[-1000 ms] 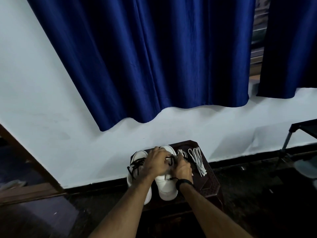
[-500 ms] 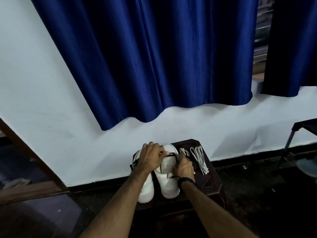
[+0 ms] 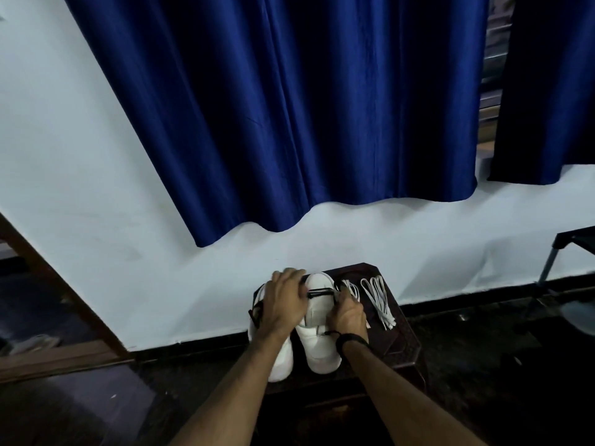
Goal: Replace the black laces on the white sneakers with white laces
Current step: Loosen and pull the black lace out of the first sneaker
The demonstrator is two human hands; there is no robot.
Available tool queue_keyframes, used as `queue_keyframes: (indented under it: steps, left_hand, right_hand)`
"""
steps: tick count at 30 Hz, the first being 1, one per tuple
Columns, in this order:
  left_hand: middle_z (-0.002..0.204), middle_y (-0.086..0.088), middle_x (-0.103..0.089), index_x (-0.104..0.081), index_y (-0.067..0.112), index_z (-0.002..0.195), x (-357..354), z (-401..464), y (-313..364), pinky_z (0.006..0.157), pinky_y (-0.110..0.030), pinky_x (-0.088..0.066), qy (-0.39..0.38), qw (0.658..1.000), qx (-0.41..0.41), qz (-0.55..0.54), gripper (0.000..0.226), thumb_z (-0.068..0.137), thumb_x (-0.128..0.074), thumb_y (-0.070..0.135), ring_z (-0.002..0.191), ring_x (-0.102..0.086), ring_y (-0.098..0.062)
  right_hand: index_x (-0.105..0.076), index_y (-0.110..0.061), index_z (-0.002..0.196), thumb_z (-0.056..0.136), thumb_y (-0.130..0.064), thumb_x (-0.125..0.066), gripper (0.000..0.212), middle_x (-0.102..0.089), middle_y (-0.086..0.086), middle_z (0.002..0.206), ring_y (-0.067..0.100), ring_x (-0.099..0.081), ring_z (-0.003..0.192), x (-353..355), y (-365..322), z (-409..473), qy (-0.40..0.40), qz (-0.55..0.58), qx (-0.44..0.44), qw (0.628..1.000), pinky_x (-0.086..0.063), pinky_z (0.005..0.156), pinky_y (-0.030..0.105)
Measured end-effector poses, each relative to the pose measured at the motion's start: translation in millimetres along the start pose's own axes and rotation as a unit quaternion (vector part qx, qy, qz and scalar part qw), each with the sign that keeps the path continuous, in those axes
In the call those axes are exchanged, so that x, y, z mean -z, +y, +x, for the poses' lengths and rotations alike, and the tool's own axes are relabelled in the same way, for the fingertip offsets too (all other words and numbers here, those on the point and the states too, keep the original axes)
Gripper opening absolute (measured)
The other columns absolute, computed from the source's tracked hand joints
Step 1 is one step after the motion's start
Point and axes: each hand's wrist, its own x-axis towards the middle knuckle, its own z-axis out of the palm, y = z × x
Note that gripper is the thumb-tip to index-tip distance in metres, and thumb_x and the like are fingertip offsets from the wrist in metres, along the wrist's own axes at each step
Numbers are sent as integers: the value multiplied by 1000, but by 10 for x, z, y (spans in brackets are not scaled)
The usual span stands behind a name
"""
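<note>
Two white sneakers stand side by side on a small dark wooden table [image 3: 402, 336]. The left sneaker [image 3: 281, 358] is partly hidden under my left hand [image 3: 285, 304]. The right sneaker [image 3: 320, 342] has a black lace [image 3: 320, 292] stretched straight across its top. My left hand grips that lace at its left end while resting over the shoe. My right hand [image 3: 347, 313] pinches the lace at its right end. More black lace [image 3: 256, 312] hangs at the left sneaker's side. White laces [image 3: 378, 299] lie in a bundle on the table, right of the shoes.
A white wall with a dark skirting stands right behind the table, and blue curtains [image 3: 289, 107] hang above. A metal-legged stand [image 3: 560, 249] is at the far right. A wooden door frame [image 3: 58, 291] runs down the left. The floor is dark.
The view has shifted slightly. Both hands have stayed on the right sneaker, and the black lace now runs taut between them across its top.
</note>
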Motion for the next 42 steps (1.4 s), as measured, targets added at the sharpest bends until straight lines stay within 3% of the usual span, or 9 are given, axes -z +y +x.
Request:
queue_keyframes:
  steps: [4,10,23,27,30,33,37,40,42]
  left_hand:
    - [104,-1,-69,-68,22,106,-170,-37,307,83,-35,-39,-93,985,-140,32,28,84,-52,17,102,-55,-25]
    - [99,-8,-67,-73,11,93,-235,1,285,83,-37,-43,-81,986,-98,108,25,90,-50,21,101,-57,-27]
    - [101,-5,-71,-67,19,100,-264,1,303,87,-37,-38,-106,983,-84,127,22,88,-48,23,98,-63,-28]
    - [76,-1,-66,-61,17,78,-185,-44,209,68,-38,-44,63,998,13,-29,9,82,-54,22,78,-62,-28]
    - [75,1,-67,-63,21,79,-50,-83,26,70,-38,-39,243,944,191,-118,9,85,-61,15,78,-59,-29]
    - [87,-7,-69,-67,19,84,-8,-107,-43,76,-39,-36,208,922,304,-118,9,85,-63,11,90,-57,-35]
    - [110,-2,-66,-68,18,113,-90,-94,42,84,-42,-42,161,970,181,-28,36,77,-65,12,102,-55,-30]
    - [121,2,-65,-57,20,134,-177,21,213,92,-38,-43,13,1000,14,-21,51,82,-58,20,111,-55,-24]
    - [119,3,-66,-62,24,124,-289,58,276,94,-37,-38,-73,995,-65,37,40,85,-54,29,113,-56,-21]
  right_hand:
    - [-48,-8,123,92,-15,-44,33,-64,20,105,38,-61,100,-18,50,-5,2,19,9,1000,-45,76,40]
    - [-50,-11,126,91,-23,-48,36,-65,19,106,37,-61,101,-41,40,22,14,50,-8,999,-50,79,41]
    - [-47,-11,128,90,-20,-50,39,-63,19,111,37,-59,105,-50,69,17,-1,43,0,999,-48,82,39]
    - [-43,-7,132,88,-12,-45,44,-62,20,114,37,-58,107,-36,79,31,-10,-1,12,1000,-45,82,40]
    - [-45,-6,129,87,-9,-44,42,-62,22,112,39,-59,104,-54,71,52,5,7,9,1000,-47,82,43]
    - [-45,-5,132,89,-9,-45,44,-59,24,117,41,-59,104,-92,72,45,21,30,15,999,-48,82,44]
    - [-39,-10,141,92,-10,-44,50,-41,18,135,40,-55,110,-112,70,38,26,35,19,999,-46,84,43]
    - [-35,-10,143,95,-15,-44,49,-40,17,136,40,-55,110,-109,82,52,18,40,23,999,-46,84,43]
    - [-33,-10,144,94,-17,-48,53,-38,17,136,40,-56,107,-112,100,52,20,48,26,998,-47,81,43]
